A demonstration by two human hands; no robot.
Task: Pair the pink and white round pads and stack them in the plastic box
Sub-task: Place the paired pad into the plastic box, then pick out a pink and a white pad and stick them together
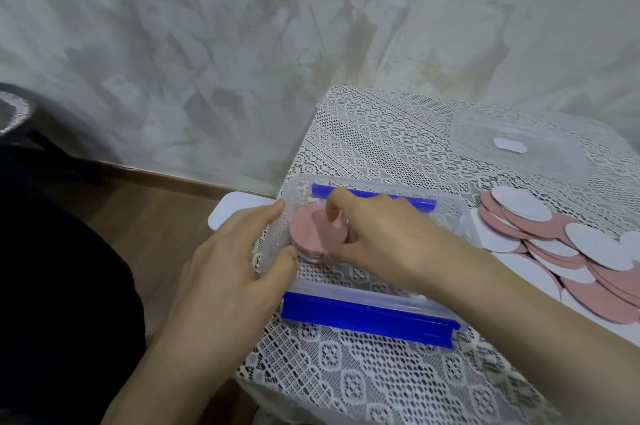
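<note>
- The left hand (pixel 235 251), fingers loose and straight, presses the clear plastic box (pixel 363 291) on its 9 o'clock side.
- The right hand (pixel 391 237) pinches the flat round pink pads (pixel 308 234) inside.

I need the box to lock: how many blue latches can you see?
2. The far blue latch lies along the plastic box's back rim, partly behind the right hand; the near blue latch hangs off its front rim. Short ends show none.

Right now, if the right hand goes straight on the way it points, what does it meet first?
The pad stack in the box; the right hand seems to grip it now. Behind that, the box wall and the left hand.
</note>
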